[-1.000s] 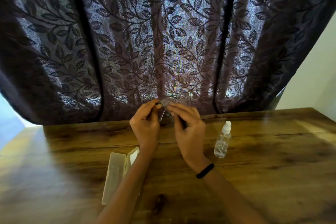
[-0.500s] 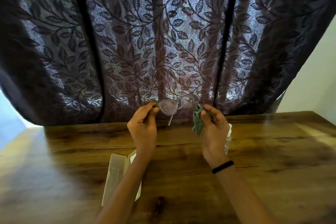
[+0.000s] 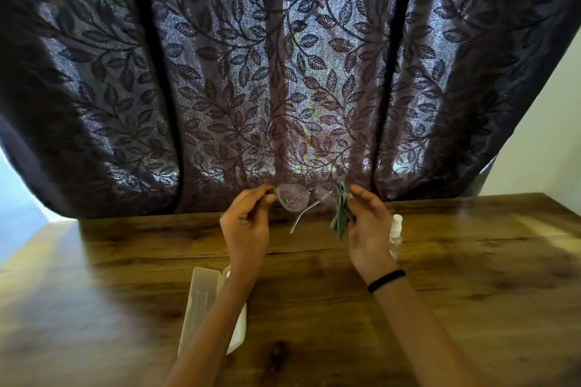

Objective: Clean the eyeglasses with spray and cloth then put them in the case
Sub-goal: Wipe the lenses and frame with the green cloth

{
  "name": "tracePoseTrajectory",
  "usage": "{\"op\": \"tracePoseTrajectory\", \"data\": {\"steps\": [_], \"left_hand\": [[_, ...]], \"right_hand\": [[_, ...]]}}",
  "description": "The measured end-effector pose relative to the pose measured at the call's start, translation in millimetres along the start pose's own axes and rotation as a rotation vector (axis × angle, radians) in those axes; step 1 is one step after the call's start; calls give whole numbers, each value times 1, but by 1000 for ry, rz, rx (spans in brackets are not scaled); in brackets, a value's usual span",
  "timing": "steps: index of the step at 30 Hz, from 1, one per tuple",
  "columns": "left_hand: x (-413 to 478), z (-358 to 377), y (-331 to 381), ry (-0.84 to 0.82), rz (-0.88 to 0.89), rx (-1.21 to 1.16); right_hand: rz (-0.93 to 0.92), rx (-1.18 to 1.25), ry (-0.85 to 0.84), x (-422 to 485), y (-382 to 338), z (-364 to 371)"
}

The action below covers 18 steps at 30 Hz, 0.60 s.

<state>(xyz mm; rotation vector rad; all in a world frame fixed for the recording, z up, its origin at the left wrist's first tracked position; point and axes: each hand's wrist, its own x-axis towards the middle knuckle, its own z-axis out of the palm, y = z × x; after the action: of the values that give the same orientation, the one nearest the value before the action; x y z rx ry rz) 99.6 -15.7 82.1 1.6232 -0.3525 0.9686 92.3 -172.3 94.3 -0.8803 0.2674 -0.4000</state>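
The eyeglasses [image 3: 294,198] are held up in the air above the far edge of the worktop [image 3: 471,292], in front of the curtain [image 3: 283,72]. The lens on the left is seen clearly; the other lens is blurred. One temple arm is seen hanging down and to the left from the middle of the frame.

The left end of the frame is pinched by the left hand [image 3: 246,223], its grip closed there between the thumb and the curled fingertips. A crumpled green cloth [image 3: 341,217] is pinched by the right hand [image 3: 367,223], its grip closed on the cloth at the right end of the eyeglasses. Whether the blurred lens is covered by the cloth cannot be made out.

A clear spray bottle [image 3: 396,229] with a white cap is stood on the worktop just behind the right hand and is partly hidden by it. A pale case [image 3: 202,302] is laid open on the worktop nearer the person, partly covered by the left forearm. A black band [image 3: 386,280] is worn on the right wrist. A pale wall [image 3: 550,135] is seen to the right of the curtain.
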Motion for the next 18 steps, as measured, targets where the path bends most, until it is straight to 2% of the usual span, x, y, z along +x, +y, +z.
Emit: {"op": "tracePoseTrajectory", "data": {"steps": [3, 6, 14, 18], "left_hand": [[0, -1, -1, -21, 6, -30], [-1, -3, -3, -85, 37, -45], [-5, -13, -7, -405, -18, -48], [-5, -15, -7, -456, -16, -34]], "right_hand": [[60, 110, -47, -2, -2, 1], [42, 141, -55, 0, -7, 4], [-49, 50, -72, 5, -11, 1], [-135, -40, -52, 10, -10, -1]]}}
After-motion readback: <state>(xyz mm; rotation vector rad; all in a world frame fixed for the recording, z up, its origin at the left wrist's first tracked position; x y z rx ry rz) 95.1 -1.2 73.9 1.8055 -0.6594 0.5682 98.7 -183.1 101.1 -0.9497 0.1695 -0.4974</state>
